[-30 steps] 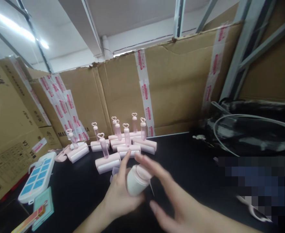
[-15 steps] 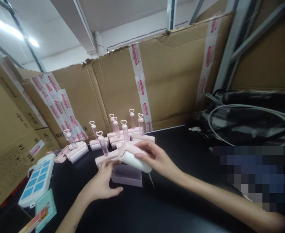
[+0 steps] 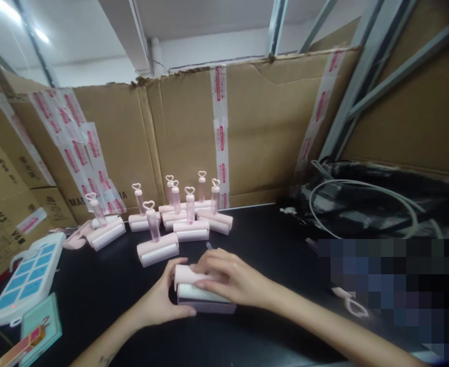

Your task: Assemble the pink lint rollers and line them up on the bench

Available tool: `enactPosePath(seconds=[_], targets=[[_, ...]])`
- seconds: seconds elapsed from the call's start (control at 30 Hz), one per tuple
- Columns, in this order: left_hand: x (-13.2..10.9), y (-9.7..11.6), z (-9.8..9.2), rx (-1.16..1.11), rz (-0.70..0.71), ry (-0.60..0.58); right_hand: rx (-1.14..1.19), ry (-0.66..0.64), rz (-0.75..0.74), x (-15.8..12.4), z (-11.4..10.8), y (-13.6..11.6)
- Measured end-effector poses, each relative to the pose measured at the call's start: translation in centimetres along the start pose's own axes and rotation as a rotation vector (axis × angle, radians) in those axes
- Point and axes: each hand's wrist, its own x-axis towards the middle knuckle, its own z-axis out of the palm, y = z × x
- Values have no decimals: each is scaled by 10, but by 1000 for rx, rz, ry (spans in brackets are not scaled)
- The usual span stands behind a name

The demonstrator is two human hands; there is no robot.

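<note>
My right hand [image 3: 228,275] is closed over the top of a pink lint roller [image 3: 185,275] with a white roll [image 3: 199,292] on its front side. This roller rests in or on a small pale purple tray [image 3: 224,308], mostly hidden beneath it. A short thin rod [image 3: 209,245], greyish, shows just behind my right fingers. My left hand [image 3: 159,300] curves round the left end of the tray, thumb at its front and fingers behind. Behind both hands stand several pink lint rollers [image 3: 157,250] with clear handles upright and heart-shaped loops on top.
On the left lie a power strip [image 3: 31,278] with blue faces and a teal booklet [image 3: 50,323]. Cardboard [image 3: 178,132] walls the back of the black table [image 3: 278,260]. At right are coiled pale tubing [image 3: 362,183] and a heart-shaped loop [image 3: 356,307].
My right hand has lowered the lint roller toward me onto the tray. My left hand has left the front standing roller and moved to the tray's left end. The view has shifted.
</note>
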Motion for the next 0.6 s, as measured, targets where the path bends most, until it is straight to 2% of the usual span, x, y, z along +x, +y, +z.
enactPosePath(seconds=[0.17, 0.27, 0.37, 0.47, 0.53, 0.6], targets=[[0, 1, -4, 6, 3, -18, -71, -3, 1, 1, -3, -5], [0, 2, -5, 45, -17, -37, -119, -62, -27, 0, -2, -5], [1, 4, -7, 110, 21, -53, -183, -146, -35, -1, 10, -6], [2, 4, -8, 121, 61, -30, -236, -136, -13, -2, 20, -12], [2, 5, -9, 141, 59, -27, -249, -93, -1, -1, 13, -13], [1, 8, -10, 204, 54, -45, -287, -12, 38, -2, -11, -4]])
